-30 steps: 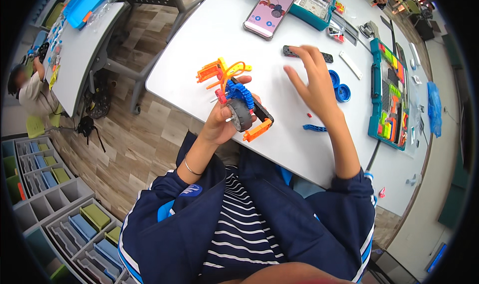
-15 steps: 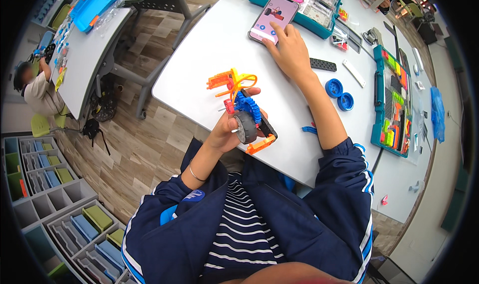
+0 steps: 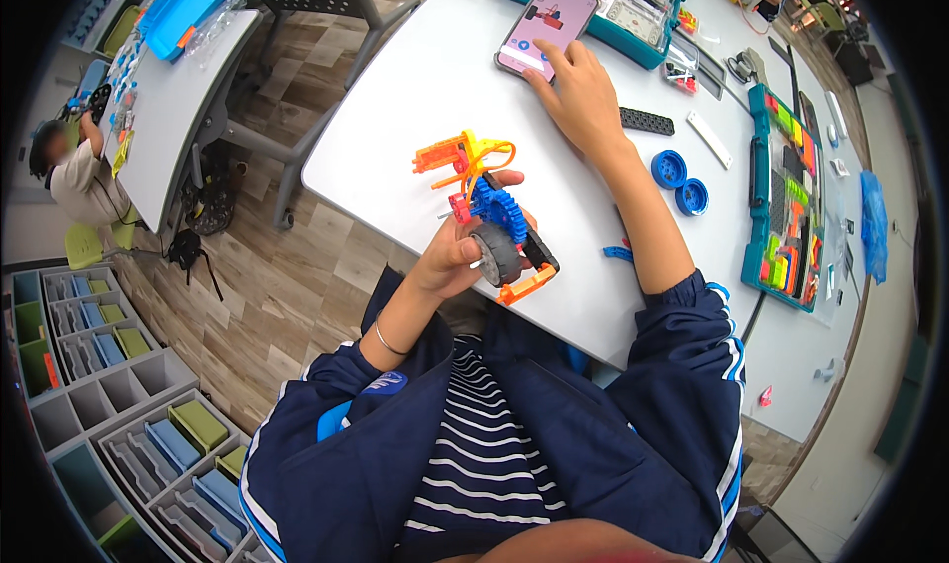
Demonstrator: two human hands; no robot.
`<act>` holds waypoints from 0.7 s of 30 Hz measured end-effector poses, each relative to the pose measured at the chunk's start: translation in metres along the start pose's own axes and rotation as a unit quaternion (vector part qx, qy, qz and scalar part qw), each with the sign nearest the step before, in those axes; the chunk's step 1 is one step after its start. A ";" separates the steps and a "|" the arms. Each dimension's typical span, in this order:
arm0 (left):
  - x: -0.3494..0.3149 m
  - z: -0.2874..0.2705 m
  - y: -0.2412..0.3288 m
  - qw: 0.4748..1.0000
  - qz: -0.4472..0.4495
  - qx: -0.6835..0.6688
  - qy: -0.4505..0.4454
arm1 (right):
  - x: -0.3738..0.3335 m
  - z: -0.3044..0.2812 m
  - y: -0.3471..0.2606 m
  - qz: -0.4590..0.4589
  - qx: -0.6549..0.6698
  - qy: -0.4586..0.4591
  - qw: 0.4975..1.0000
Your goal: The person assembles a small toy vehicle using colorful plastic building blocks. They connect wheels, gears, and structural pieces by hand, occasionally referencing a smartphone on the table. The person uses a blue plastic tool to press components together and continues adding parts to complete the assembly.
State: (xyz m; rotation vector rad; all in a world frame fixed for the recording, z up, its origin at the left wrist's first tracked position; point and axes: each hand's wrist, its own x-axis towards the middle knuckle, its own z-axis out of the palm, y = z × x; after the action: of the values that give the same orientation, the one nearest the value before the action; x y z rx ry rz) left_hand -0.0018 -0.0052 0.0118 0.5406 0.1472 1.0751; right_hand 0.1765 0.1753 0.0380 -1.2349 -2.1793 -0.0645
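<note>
Orange, blue and black plastic parts make up the wheeled model (image 3: 494, 200), which the left hand (image 3: 450, 264) holds up over the near left edge of the white table (image 3: 395, 138). That hand's grip is closed around it, with the thumb against the grey-black wheel (image 3: 500, 254) and other fingertips showing behind. Beside the wheel sits a blue toothed piece (image 3: 509, 219); an orange block (image 3: 435, 156) sticks out at the top left, and an orange beam (image 3: 531, 283) runs along the bottom.

Farther up the table, the right hand (image 3: 581, 93) is over the lower end of a phone (image 3: 549, 24), holding nothing, its grip loosely spread and the index finger bent toward the lit screen. Whether that fingertip actually touches the glass is hard to tell from above.

Right of this hand lie a black perforated plate (image 3: 649, 121) and a white strip (image 3: 710, 140). Two blue wheel hubs (image 3: 692, 196) are side by side near the right forearm, and a small blue curved piece (image 3: 618, 254) lies on the forearm's other side. One teal case (image 3: 625, 46), full of parts, stands just beyond the phone; another teal-edged case (image 3: 758, 187) lies open at the right, packed with bright pieces.
</note>
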 end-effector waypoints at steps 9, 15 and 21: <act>0.001 -0.001 0.001 0.999 -0.003 -0.026 -0.019 | 0.001 0.002 0.000 0.009 0.024 0.026 0.999; 0.001 -0.003 0.000 0.999 0.001 -0.025 -0.024 | -0.001 0.004 0.002 0.009 0.010 0.017 1.000; 0.001 -0.001 0.000 1.000 0.004 -0.021 -0.023 | -0.001 0.002 -0.001 0.011 0.002 0.005 1.000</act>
State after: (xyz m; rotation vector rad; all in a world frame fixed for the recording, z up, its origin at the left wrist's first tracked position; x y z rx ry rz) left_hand -0.0019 -0.0043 0.0107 0.5282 0.0822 1.0705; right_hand 0.1750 0.1745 0.0359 -1.2537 -2.1560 -0.0564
